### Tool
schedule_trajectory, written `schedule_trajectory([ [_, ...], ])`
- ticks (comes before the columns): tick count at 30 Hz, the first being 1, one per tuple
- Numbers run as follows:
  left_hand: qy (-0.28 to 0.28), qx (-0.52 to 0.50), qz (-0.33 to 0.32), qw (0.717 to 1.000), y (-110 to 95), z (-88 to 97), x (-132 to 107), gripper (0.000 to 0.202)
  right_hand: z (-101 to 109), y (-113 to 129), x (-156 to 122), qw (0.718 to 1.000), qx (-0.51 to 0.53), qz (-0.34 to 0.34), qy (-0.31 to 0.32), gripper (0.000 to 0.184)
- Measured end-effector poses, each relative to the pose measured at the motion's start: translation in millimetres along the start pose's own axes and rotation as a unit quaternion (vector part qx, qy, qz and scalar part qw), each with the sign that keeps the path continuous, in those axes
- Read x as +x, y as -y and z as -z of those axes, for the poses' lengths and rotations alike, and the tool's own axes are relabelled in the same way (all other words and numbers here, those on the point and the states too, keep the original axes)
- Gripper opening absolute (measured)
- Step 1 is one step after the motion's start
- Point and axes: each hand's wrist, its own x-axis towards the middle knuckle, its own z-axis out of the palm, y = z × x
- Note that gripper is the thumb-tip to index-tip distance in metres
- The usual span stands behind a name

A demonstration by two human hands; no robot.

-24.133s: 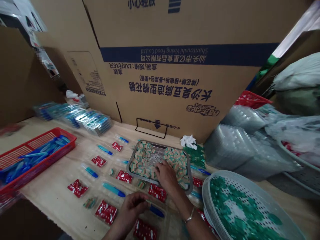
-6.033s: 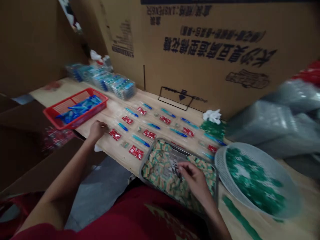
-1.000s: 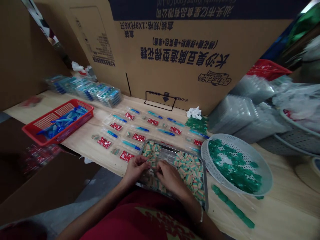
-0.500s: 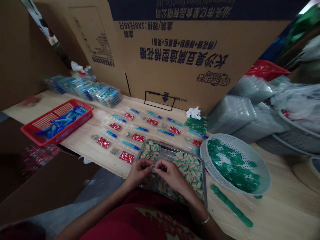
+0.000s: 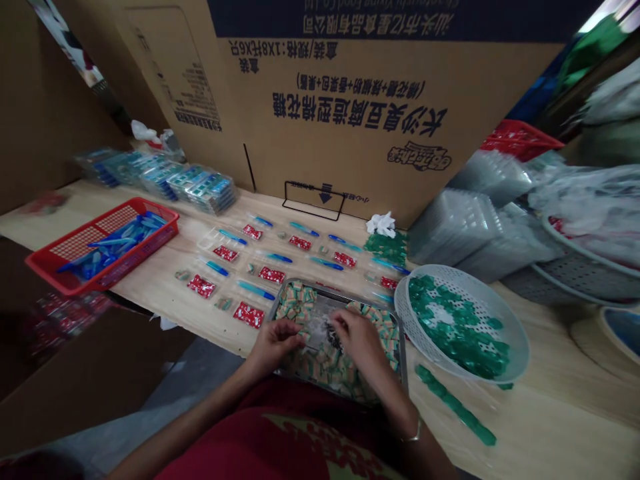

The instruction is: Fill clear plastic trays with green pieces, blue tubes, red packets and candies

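Note:
A metal tray [image 5: 405,360] full of small green-and-tan striped pieces [image 5: 340,367] lies right in front of me. My left hand [image 5: 276,343] is over the tray's left side, thumb and forefinger pinched; a small pale green bit seems to show at the tips, too small to name. Above the middle of the tray, my right hand [image 5: 359,339] has its fingertips drawn together; what they hold, if anything, is unclear. Behind the tray lie clear plastic packs with red-and-white sachets [image 5: 249,315], blue pen-shaped items [image 5: 255,291] and some striped pieces.
To the left stands a red basket [image 5: 173,230] of blue pen-shaped items. A white colander [image 5: 520,353] with green pieces sits right, beside a green strip [image 5: 455,405]. Stacked clear trays [image 5: 453,227] stand farther back. A large cardboard box [image 5: 320,153] blocks the far side.
My hands were together at the fingertips over the tray; now they are apart, the right one moved right and slightly up. The whole view has shifted a little.

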Motion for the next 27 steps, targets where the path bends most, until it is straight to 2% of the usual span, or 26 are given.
schedule_trajectory([
  [3,0.003,-0.013,0.01,1.0,-0.4,-3.3,1.8,0.03,16.4,-16.5,3.8,0.986,-0.165,0.001,0.007,0.016],
  [6,-0.002,-0.024,0.021,1.0,-3.7,-8.7,3.2,0.027,22.7,-20.7,4.9,0.979,-0.198,0.013,0.037,0.016],
  [8,-0.021,-0.026,0.02,0.999,-5.6,-12.3,4.3,0.026,22.5,-14.9,3.6,0.987,-0.156,0.013,0.042,0.015],
  [10,-0.039,-0.028,0.015,0.999,-6.6,-15.2,5.5,0.026,19.3,-4.3,0.7,0.997,-0.04,0.011,0.066,0.011],
  [12,-0.035,-0.032,0.012,0.999,-6.7,-17.3,6.8,0.026,13.5,7.8,-3.0,0.989,0.108,0.007,0.1,0.005],
  [14,-0.018,-0.037,0.006,0.999,-5.9,-18.3,7.9,0.027,6.6,17.5,-6.0,0.973,0.206,-0.001,0.105,0.005],
  [16,-0.001,-0.045,0.005,0.999,-4.8,-17.8,8.5,0.028,1.0,22.7,-7.5,0.972,0.222,-0.005,0.077,0.005],
  [19,0.026,-0.058,0.016,0.998,-5.2,-14.4,8.2,0.03,-1.8,22.7,-7.6,0.983,0.178,0.021,0.036,0.006],
  [23,0.079,-0.045,0.023,0.996,-8.9,-12.0,3.8,0.032,-2.8,18.3,-9.1,0.986,0.15,0.057,0.041,0.006],
  [27,0.058,-0.105,0.034,0.992,-5.4,-18.0,1.1,0.041,-10.4,12.4,-11.9,0.977,0.209,0.004,0.045,0.015],
])
